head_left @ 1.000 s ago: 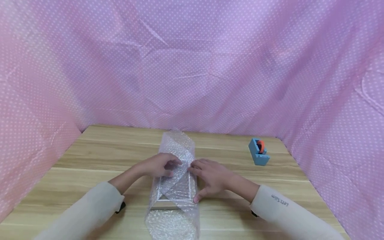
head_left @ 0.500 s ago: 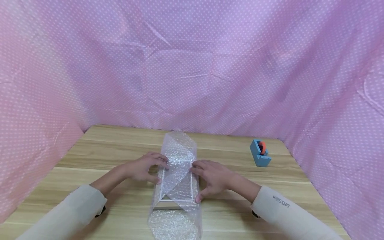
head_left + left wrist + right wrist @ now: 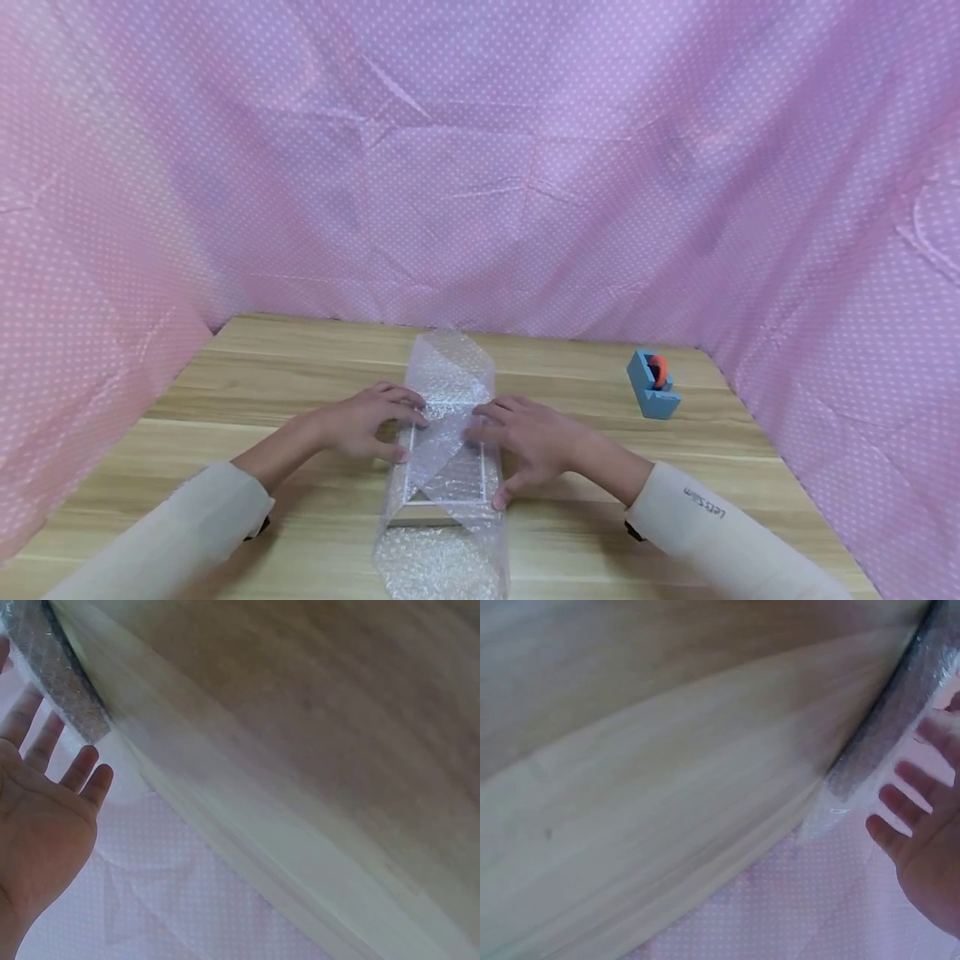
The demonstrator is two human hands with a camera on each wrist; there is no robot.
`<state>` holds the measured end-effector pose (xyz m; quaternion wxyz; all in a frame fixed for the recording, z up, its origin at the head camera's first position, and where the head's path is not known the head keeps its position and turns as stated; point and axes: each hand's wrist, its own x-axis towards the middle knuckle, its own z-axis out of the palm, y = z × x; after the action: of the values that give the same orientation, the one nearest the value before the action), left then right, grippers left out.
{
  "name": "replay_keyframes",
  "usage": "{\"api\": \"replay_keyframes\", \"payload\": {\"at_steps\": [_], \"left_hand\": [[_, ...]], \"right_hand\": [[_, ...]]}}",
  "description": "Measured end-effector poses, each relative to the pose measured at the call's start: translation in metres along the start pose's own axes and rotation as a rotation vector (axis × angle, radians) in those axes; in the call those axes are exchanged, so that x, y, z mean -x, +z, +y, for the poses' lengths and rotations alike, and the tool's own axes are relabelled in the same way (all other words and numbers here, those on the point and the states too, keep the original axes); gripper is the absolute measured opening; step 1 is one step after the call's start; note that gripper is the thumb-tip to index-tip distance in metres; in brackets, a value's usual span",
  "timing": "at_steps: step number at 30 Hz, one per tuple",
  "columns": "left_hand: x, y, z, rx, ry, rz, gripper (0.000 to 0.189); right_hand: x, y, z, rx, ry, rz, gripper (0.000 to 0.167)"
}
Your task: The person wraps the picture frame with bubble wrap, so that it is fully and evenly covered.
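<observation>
A rectangular wooden frame with a white inner border lies on the table, with clear bubble wrap folded over its face. The wrap reaches past the frame at both the near and far ends. My left hand rests at the left edge, fingertips on the wrap and thumb near the side. Opposite it, my right hand touches the wrap along the right edge, thumb low at the near corner. Both wrist views show the wrapped side of the frame beside loosely extended fingers.
A blue tape dispenser with an orange roll stands at the right rear of the wooden table. Pink polka-dot cloth hangs behind the table and at both sides.
My left hand has drawn back leftward from over the middle of the wrap to the left edge. The right hand stays at the right edge, its fingers slightly further inward.
</observation>
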<state>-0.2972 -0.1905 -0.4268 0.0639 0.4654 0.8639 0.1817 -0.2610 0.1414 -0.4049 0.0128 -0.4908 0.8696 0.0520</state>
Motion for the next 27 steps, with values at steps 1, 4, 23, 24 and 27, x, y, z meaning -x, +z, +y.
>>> {"api": "replay_keyframes", "payload": {"at_steps": [1,4,23,24,27], "left_hand": [[-0.002,0.001,0.000,-0.007,0.005,-0.001,0.055],[-0.007,0.002,-0.001,-0.024,0.012,-0.002,0.056],[-0.056,0.011,0.002,0.014,0.024,-0.054,0.059],[-0.059,0.012,0.003,0.017,0.025,-0.056,0.059],[-0.066,0.013,0.008,0.021,0.027,-0.062,0.059]], "right_hand": [[0.000,0.000,0.001,0.001,-0.008,-0.014,0.107],[0.000,-0.001,0.003,0.002,-0.018,-0.048,0.105],[0.030,0.006,0.023,-0.169,0.066,0.003,0.099],[0.032,0.006,0.024,-0.177,0.073,0.001,0.099],[0.039,0.007,0.028,-0.192,0.086,0.001,0.099]]}}
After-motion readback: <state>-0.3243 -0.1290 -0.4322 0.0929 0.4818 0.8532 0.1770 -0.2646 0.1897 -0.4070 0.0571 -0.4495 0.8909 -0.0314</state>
